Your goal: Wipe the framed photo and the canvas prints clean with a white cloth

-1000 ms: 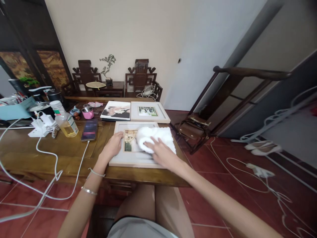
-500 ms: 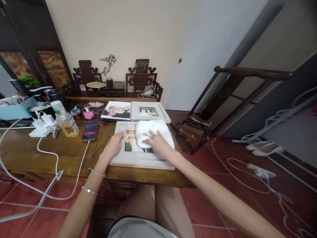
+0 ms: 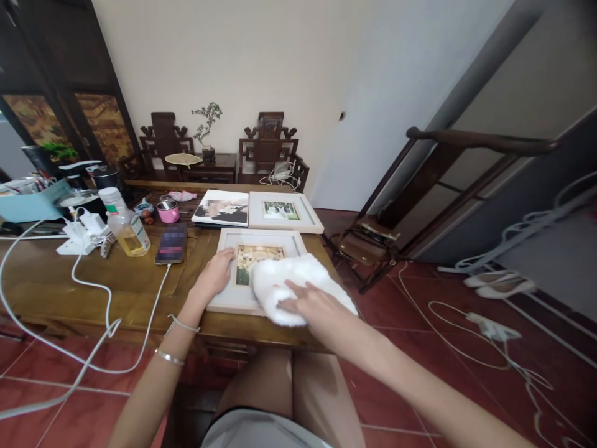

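A pale wooden picture frame [image 3: 219, 300] with a white mat and a photo [image 3: 245, 261] lies flat at the table's front edge. My left hand [image 3: 215, 274] holds the frame's left side, fingers over the border. Under my right hand [image 3: 312, 305] is a fluffy white cloth [image 3: 291, 274], pressed onto the frame's lower right part. The fingers of that hand are partly bent into the cloth. The cloth hides the frame's lower right corner and part of the photo, and hangs past the right side.
Behind lie a second framed photo [image 3: 305, 222] and a black-and-white picture panel [image 3: 221, 208]. To the left are a phone [image 3: 170, 244] on a cable, a bottle of yellow liquid [image 3: 133, 233], a pink cup [image 3: 168, 211] and a power strip [image 3: 77, 242]. A wooden chair [image 3: 401, 193] stands right.
My right hand has drawn the white cloth toward me and slightly right, from the frame's upper right to its lower right. More of the photo shows. My left hand stays on the left side.
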The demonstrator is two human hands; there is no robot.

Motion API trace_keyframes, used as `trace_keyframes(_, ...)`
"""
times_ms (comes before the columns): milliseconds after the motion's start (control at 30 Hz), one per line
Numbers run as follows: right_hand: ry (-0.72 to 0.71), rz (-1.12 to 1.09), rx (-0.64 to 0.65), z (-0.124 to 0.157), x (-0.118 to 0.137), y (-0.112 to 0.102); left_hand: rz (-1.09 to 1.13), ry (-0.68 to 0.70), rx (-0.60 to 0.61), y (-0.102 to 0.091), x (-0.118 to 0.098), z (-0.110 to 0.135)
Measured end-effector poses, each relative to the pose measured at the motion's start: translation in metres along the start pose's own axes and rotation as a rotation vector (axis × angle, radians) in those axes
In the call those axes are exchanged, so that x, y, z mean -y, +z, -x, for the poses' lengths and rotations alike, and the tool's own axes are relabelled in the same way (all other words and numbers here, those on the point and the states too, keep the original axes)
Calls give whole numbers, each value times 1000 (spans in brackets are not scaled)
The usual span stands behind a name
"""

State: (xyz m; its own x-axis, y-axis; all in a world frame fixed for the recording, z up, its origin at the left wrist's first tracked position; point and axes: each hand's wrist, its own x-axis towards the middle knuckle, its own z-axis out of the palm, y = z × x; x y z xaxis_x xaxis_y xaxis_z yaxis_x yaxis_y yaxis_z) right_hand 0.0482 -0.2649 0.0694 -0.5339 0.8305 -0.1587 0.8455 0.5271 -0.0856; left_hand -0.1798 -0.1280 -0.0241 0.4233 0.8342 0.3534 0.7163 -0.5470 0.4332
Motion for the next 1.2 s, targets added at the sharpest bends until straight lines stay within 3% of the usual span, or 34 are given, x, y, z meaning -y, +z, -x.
trace_keyframes(133, 158, 190, -141, -46, -49, 1, -17, -1, 13, -2, -1, 0)
trace_keyframes(233, 148, 253, -197, -82, -81, 1, -19, -5, 3, -2, -1, 1)
trace_keyframes(367, 109, 248, -182, -102, -88, 7, -32, 7, -21, 0, 2, 1)
trace_keyframes(500, -4, 165, -122, -75, -55, 13, -26, 16, -42, 4, 6, 1)
trace_keyframes(667, -149, -126, -6, -2, -14, 4, -9, -1, -51, 4, 4, 1)
trace_keyframes(767, -177, -270, 5, 30, -6, -10, -20, -2, -28, 2, 0, 1)
trace_keyframes(867, -76, -258, -79, 30, -11, -30, -23, 0, -26, 1, -3, 0)
trace_keyframes(1000, 170, -11, -370, -28, -31, -55, -33, 2, -38, 0, -3, 1)
trace_keyframes(1067, 176, 107, -601, -73, -43, -58, -41, -2, -41, 0, -3, 1)
trace_keyframes(1100, 135, 166, -655, -96, -48, -55, -43, -2, -43, 0, -2, 1)
trace_keyframes(1200, -44, 254, -557, -154, -53, -37, -45, 22, -40, -1, -2, 0)
